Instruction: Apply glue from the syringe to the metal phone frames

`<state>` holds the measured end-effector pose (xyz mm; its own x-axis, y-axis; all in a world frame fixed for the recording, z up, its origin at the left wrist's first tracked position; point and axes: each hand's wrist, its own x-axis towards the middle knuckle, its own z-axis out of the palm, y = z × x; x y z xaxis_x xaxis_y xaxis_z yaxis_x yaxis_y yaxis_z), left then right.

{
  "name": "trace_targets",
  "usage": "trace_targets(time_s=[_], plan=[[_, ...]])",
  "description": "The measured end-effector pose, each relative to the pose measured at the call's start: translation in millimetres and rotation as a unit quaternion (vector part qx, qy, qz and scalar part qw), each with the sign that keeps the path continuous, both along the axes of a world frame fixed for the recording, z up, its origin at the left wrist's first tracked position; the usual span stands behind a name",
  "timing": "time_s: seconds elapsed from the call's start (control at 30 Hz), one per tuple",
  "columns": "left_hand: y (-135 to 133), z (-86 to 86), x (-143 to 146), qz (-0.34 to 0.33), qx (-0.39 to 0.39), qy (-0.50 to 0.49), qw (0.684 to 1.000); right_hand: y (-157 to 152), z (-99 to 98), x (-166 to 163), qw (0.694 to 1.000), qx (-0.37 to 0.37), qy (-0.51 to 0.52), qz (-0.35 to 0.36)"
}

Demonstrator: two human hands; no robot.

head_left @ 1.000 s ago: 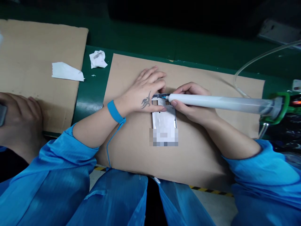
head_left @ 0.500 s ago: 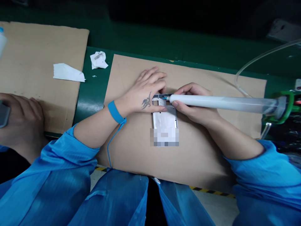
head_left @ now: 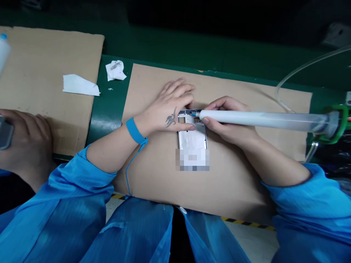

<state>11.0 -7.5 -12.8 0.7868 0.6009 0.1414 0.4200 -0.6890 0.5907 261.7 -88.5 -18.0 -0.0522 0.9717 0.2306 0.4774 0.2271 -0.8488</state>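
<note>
Metal phone frame [head_left: 192, 140] lies flat on a brown cardboard sheet [head_left: 233, 193], and its lower end is blurred, so I cannot see that part well. The left hand [head_left: 167, 107] is spread and presses down over the upper part of the frame, with the thumb on its edge. The right hand [head_left: 226, 120] pinches a big white syringe [head_left: 260, 119] between thumb and fingers, and its small blue tip touches the top of the frame, just beside the left hand. A blue wrist strap [head_left: 134, 130] goes around the left wrist. The sheet lies on a green worktop [head_left: 109, 126], with a crumpled tissue [head_left: 115, 70] on it. Further left, another person's hand [head_left: 24, 137] holds a grey object [head_left: 6, 133] over a second cardboard sheet [head_left: 41, 62], where a white paper [head_left: 80, 85] lies.
</note>
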Motion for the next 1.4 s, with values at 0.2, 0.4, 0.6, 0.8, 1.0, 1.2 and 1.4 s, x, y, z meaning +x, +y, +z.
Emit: trace_targets(time_s=[0.2, 0.4, 0.6, 0.8, 1.0, 1.2, 1.4], plan=[[-0.4, -0.3, -0.5, -0.001, -0.004, -0.005, 1.0, 0.1, -1.5, 4.3, 1.0, 0.001, -0.009, -0.001], [-0.5, -0.6, -0.9, -0.001, 0.001, 0.0, 1.0, 0.1, -3.3, 7.0, 1.0, -0.002, -0.001, 0.006], [0.1, -1.1, -0.9, -0.003, -0.002, 0.002, 1.0, 0.6, -4.4, 6.8, 1.0, 0.005, -0.001, -0.004], [-0.1, -0.9, -1.0, -0.003, 0.001, 0.007, 1.0, 0.7, -3.4, 5.9, 1.0, -0.004, 0.0, -0.01], [-0.8, -1.3, -0.8, -0.002, 0.011, 0.014, 1.0, 0.5, -2.4, 5.2, 1.0, -0.001, -0.001, -0.015], [-0.7, -1.5, -0.9, -0.004, 0.013, 0.011, 1.0, 0.9, -4.2, 5.9, 1.0, 0.006, 0.001, -0.01], [-0.1, -1.3, -0.7, -0.006, 0.014, 0.013, 1.0, 1.0, -5.8, 5.2, 1.0, 0.003, -0.001, -0.016]])
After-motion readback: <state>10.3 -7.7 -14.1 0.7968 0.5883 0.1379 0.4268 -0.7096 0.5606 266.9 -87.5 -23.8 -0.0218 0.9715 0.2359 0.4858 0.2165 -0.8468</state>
